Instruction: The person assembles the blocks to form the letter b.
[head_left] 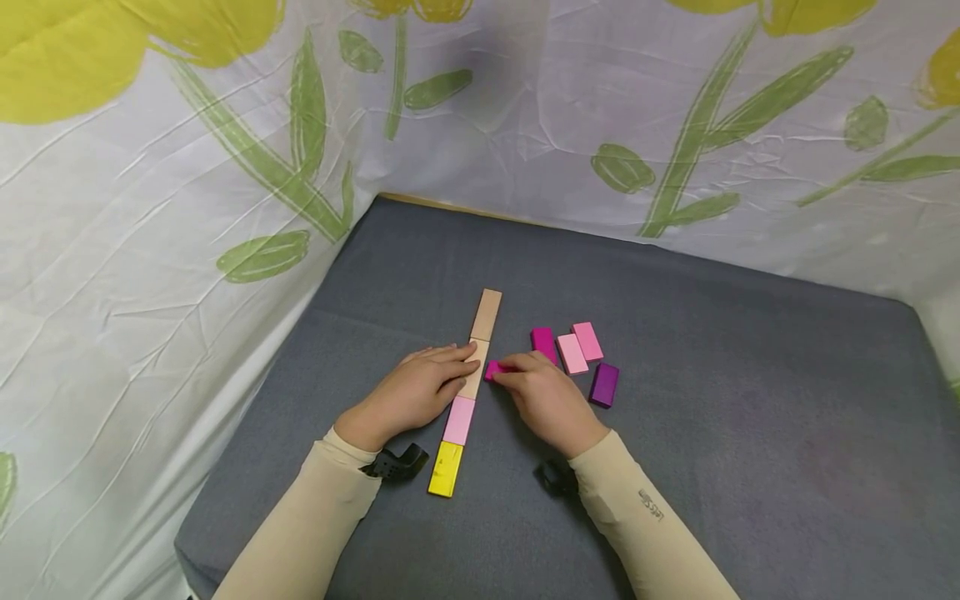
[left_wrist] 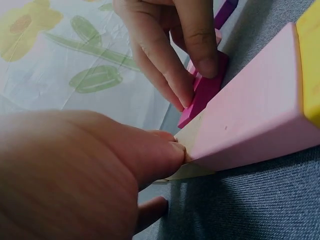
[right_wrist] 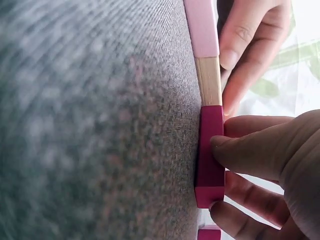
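Note:
A straight row of blocks lies on the dark grey table: a yellow block (head_left: 446, 470), a light pink block (head_left: 459, 421), a pale wooden block (head_left: 471, 385) and a tan wooden block (head_left: 487, 315) at the far end. My left hand (head_left: 416, 388) rests across the pale wooden block, its fingers extended and its fingertips on the wood. Just right of the row, my right hand (head_left: 547, 398) pinches a magenta block (right_wrist: 210, 150) between thumb and fingers. Part of that block is hidden under the fingers in the head view.
Right of the row lie another magenta block (head_left: 543, 343), two pink blocks, one nearer (head_left: 572, 354) and one farther (head_left: 588, 342), and a purple block (head_left: 604, 385). A white cloth (head_left: 525, 150) with printed flowers hangs behind and left of the table (head_left: 750, 375).

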